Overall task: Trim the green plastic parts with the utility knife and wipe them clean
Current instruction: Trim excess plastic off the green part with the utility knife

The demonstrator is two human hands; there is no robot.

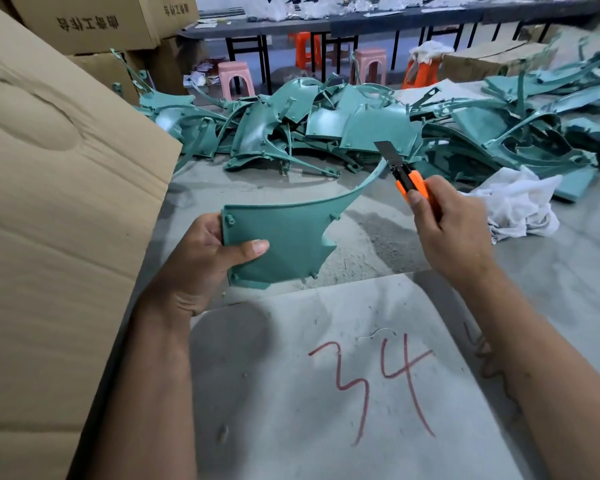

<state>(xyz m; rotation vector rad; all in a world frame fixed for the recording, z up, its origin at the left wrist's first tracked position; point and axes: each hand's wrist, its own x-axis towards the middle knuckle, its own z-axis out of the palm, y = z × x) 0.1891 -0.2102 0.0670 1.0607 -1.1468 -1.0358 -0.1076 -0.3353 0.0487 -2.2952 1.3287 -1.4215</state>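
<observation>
We see a dusty grey concrete floor [378,237] in a workshop, with a pale board [291,375] marked 34 in red lying under our arms. A long dark counter [326,24] runs along the back, with pink and orange stools [236,77] beneath it. Tall cardboard boxes [49,202] wall off the left side. A heap of green plastic parts [326,129] covers the floor ahead, and a white rag [520,206] lies beside it on the right. Our left hand [205,258] grips one green part [278,244] by its left edge, thumb across the face. Our right hand [451,226] is wrapped round an orange utility knife [409,181], blade out, just beside the part's long curved tip.
</observation>
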